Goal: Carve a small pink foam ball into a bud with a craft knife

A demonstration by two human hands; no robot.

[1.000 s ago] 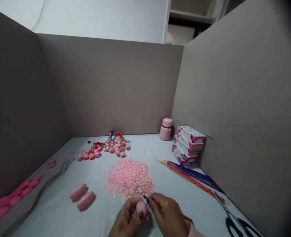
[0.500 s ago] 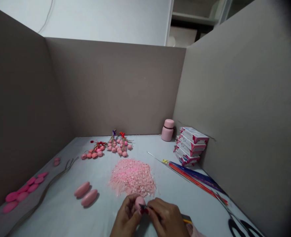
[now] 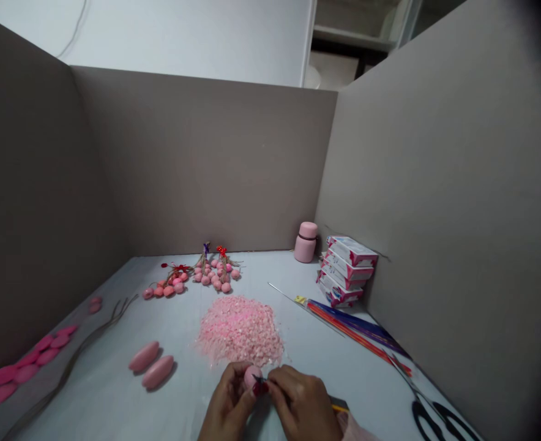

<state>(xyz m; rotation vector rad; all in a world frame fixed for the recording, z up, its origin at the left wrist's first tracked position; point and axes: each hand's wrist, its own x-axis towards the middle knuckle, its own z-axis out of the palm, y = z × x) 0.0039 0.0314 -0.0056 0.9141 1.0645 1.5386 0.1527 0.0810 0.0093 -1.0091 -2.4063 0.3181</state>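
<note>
A small round pink piece (image 3: 253, 376), soap-like, sits in the fingers of my left hand (image 3: 229, 398), which is closed around it. My right hand (image 3: 300, 401) is closed on a craft knife (image 3: 258, 380), its dark blade tip touching the pink piece's near right side. The palm hides most of the knife; a black and yellow end (image 3: 339, 404), apparently its handle, sticks out behind the right hand. Just beyond both hands lies a heap of pink shavings (image 3: 240, 331).
Left of the hands lie two smooth pink ovals (image 3: 151, 365), brown twine (image 3: 68, 373) and bright pink pieces (image 3: 27, 367). Pink ball bunches (image 3: 215, 274) are at the back. Rightward are a pink flask (image 3: 306, 243), stacked boxes (image 3: 346, 269), coloured sticks (image 3: 353, 334) and scissors (image 3: 429, 401). Grey panels (image 3: 206, 159) enclose the table.
The view has turned slightly right, so everything sits a little further left. The blade has shifted slightly against the pink piece. Both hands keep their holds.
</note>
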